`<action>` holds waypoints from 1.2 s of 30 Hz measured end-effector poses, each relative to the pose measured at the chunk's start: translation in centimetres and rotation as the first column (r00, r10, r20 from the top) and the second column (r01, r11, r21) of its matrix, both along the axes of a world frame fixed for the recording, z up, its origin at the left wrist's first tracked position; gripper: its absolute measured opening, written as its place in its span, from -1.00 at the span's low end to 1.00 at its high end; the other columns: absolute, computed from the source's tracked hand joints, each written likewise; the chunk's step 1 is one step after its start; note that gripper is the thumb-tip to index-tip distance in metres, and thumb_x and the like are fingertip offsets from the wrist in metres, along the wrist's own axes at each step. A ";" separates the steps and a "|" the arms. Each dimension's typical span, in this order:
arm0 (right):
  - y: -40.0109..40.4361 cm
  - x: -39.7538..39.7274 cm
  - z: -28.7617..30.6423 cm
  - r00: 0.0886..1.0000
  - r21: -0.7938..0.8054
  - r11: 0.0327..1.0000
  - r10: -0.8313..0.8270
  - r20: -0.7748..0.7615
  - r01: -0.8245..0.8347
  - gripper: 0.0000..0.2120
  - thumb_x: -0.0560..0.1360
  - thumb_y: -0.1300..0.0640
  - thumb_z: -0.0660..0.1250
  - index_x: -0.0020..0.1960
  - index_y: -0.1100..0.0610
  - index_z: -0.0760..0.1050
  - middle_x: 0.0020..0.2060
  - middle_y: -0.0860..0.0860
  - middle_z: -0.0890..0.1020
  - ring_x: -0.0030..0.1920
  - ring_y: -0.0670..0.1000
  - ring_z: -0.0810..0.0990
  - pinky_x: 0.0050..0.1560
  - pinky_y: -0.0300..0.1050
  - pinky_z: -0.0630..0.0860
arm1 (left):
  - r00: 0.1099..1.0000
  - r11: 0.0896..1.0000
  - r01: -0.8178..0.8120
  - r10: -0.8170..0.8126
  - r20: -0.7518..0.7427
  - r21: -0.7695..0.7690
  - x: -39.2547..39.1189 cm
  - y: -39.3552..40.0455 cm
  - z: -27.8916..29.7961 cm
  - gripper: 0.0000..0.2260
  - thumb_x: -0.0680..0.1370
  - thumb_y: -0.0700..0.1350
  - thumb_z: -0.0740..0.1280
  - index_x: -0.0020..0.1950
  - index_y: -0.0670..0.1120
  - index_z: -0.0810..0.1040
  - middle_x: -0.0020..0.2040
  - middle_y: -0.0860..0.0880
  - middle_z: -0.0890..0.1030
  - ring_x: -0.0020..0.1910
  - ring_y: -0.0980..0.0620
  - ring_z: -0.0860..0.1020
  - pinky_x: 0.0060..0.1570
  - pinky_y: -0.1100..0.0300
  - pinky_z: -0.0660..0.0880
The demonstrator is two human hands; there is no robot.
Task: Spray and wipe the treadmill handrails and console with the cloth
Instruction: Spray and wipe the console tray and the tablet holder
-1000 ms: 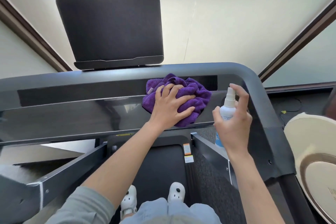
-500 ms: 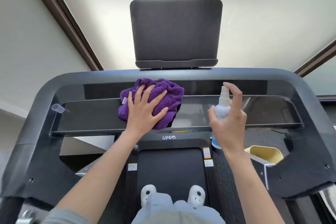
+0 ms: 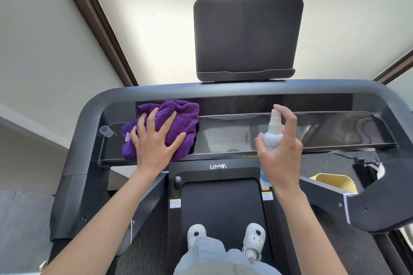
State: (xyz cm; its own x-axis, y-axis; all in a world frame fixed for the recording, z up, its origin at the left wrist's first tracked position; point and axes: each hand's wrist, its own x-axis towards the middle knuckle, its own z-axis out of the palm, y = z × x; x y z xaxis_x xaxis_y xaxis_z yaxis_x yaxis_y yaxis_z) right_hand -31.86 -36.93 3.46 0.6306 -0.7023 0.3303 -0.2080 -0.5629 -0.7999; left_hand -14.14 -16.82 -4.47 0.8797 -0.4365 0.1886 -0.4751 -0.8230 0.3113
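Note:
My left hand [image 3: 156, 140] presses flat, fingers spread, on a bunched purple cloth [image 3: 178, 118] at the left part of the glossy black treadmill console [image 3: 312, 131]. My right hand [image 3: 281, 154] grips a small white spray bottle [image 3: 273, 133] upright over the console's middle, index finger arched above the nozzle. The curved dark handrail [image 3: 89, 123] frames the console on the left, top and right.
A black tablet holder [image 3: 248, 38] stands above the console. A small clear cap [image 3: 105, 130] lies at the console's left end. The belt [image 3: 223, 207] and my white shoes [image 3: 254, 239] are below; a yellow container [image 3: 335, 182] sits at the right.
My left hand has slid the cloth leftward along the console, from the right part towards the left end. The right hand keeps the bottle raised, and my view has swung left.

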 end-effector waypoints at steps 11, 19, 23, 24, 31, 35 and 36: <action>1.1 -0.2 0.1 0.999 -0.017 0.999 -0.032 -0.028 0.032 -0.41 0.45 0.38 0.34 0.33 -0.08 0.28 -0.43 -0.10 0.37 -0.46 0.09 0.43 -0.41 0.01 0.46 | 0.985 0.986 0.169 -0.169 0.044 0.015 0.3 -2.8 -0.2 -0.44 0.52 0.37 0.01 0.47 0.21 0.31 0.54 -0.02 0.19 0.51 -0.15 0.11 0.38 -0.23 0.10; 1.7 0.6 0.0 0.998 -0.018 0.999 -0.028 -0.051 0.027 -0.41 0.45 0.38 0.34 0.33 -0.09 0.28 -0.43 -0.06 0.38 -0.44 0.09 0.42 -0.38 0.09 0.48 | 0.993 0.994 0.095 -0.098 0.071 0.046 -1.8 -5.4 -0.3 -0.45 0.44 0.44 0.12 0.36 0.27 0.42 0.38 -0.02 0.37 0.31 -0.17 0.31 0.24 -0.20 0.21; 1.8 0.5 0.2 0.998 -0.022 1.000 -0.016 -0.062 0.015 -0.40 0.45 0.37 0.33 0.35 -0.08 0.27 -0.40 0.04 0.43 -0.42 0.13 0.45 -0.34 0.12 0.50 | 0.995 0.999 0.043 -0.041 0.095 -0.018 -1.3 -7.5 0.6 -0.64 0.45 0.29 0.29 0.11 0.13 0.61 0.13 -0.08 0.55 0.07 -0.19 0.47 0.05 -0.10 0.32; 1.6 0.3 0.4 0.998 -0.022 1.000 -0.021 -0.061 0.020 -0.40 0.45 0.37 0.33 0.35 -0.08 0.27 -0.40 0.05 0.44 -0.42 0.12 0.45 -0.34 0.12 0.49 | 0.994 0.997 0.069 -0.067 0.083 -0.016 -1.3 -8.5 1.0 -0.67 0.45 0.25 0.32 0.06 0.09 0.63 0.08 -0.09 0.57 0.03 -0.18 0.49 0.02 -0.08 0.33; -3.5 -3.7 1.3 0.986 -0.048 0.987 -0.156 -0.059 0.153 -0.41 0.46 0.36 0.33 0.35 -0.09 0.26 -0.38 -0.02 0.42 -0.42 0.10 0.47 -0.38 0.07 0.49 | 0.959 0.940 0.279 -0.281 0.021 -0.198 -5.2 -16.4 3.8 -0.69 0.44 0.23 0.38 0.01 0.05 0.64 -0.07 -0.04 0.56 -0.08 -0.10 0.51 -0.02 -0.02 0.35; -8.1 -8.8 1.1 0.949 -0.076 0.949 -0.309 -0.054 0.305 -0.42 0.49 0.31 0.38 0.33 -0.11 0.23 -0.29 -0.04 0.47 -0.39 -0.02 0.51 -0.40 -0.13 0.49 | 0.946 0.886 0.294 -0.324 -0.024 -0.358 -8.8 -21.6 5.9 -0.70 0.43 0.27 0.34 -0.03 0.10 0.62 -0.13 0.04 0.53 -0.12 -0.04 0.51 -0.04 0.01 0.37; -9.3 -10.2 1.0 0.937 -0.085 0.937 -0.345 -0.054 0.340 -0.43 0.49 0.29 0.40 0.34 -0.08 0.24 -0.24 -0.04 0.49 -0.36 -0.02 0.52 -0.35 -0.15 0.49 | 0.936 0.874 0.316 -0.350 -0.029 -0.371 -9.8 -22.9 6.2 -0.71 0.44 0.27 0.33 -0.03 0.11 0.62 -0.14 0.04 0.53 -0.12 -0.03 0.51 -0.04 0.03 0.36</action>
